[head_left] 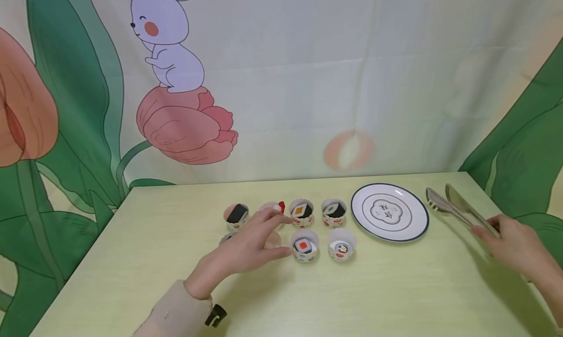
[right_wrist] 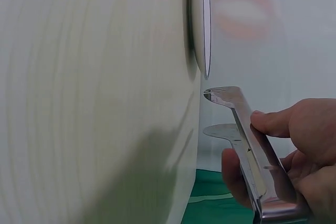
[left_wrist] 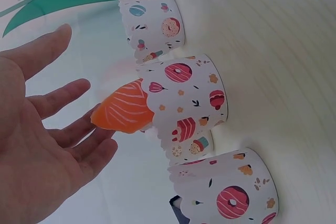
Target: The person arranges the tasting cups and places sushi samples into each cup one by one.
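My left hand (head_left: 250, 246) is held over the left part of two rows of paper cups, its fingers spread and partly covering the cups beneath. In the left wrist view an orange salmon piece (left_wrist: 126, 109) sticks up from a printed paper cup (left_wrist: 199, 90), close beside the fingers. Toy sushi pieces sit in the other cups, among them a red-centred roll (head_left: 303, 245) and a yellow-topped one (head_left: 301, 210). On the right, my right hand (head_left: 519, 244) grips metal tongs (right_wrist: 257, 145) between thumb and fingers, the tongs' arms apart and nothing between their tips.
A white plate (head_left: 413, 217) with a dark rim and a printed centre lies between the cups and the tongs. The pale wooden table (head_left: 374, 298) ends at a hanging cloth (head_left: 286, 107) printed with a rabbit and tulips.
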Demonstrator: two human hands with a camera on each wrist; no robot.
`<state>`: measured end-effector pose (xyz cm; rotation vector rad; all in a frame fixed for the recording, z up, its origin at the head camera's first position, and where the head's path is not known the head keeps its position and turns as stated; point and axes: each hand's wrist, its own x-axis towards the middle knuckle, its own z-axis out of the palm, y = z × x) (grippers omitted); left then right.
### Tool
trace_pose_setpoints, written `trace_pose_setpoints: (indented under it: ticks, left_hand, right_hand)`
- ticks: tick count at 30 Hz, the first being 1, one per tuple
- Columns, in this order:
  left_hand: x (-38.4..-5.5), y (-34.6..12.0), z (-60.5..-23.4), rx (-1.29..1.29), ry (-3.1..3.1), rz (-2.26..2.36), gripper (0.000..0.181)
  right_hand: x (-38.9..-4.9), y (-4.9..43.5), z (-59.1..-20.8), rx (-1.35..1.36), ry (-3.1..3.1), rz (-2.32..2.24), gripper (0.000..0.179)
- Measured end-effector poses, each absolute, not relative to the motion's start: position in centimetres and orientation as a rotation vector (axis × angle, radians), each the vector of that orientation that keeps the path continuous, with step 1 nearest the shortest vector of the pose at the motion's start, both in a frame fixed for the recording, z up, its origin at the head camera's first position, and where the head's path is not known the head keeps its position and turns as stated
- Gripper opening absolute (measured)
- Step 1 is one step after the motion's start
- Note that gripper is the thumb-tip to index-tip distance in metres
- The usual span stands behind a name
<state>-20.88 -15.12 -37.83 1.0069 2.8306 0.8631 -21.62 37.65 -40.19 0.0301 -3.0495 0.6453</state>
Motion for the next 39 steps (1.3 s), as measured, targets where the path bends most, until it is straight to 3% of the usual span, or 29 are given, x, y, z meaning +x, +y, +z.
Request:
trace_pose_setpoints:
  ticks: [39]
  left_hand:
    - [-21.0,-17.9,-38.2,0.955,2.857,0.925,0.052]
  right_hand:
    - [-21.7,39.2,-41.8,0.051,-3.137,0.542,0.048]
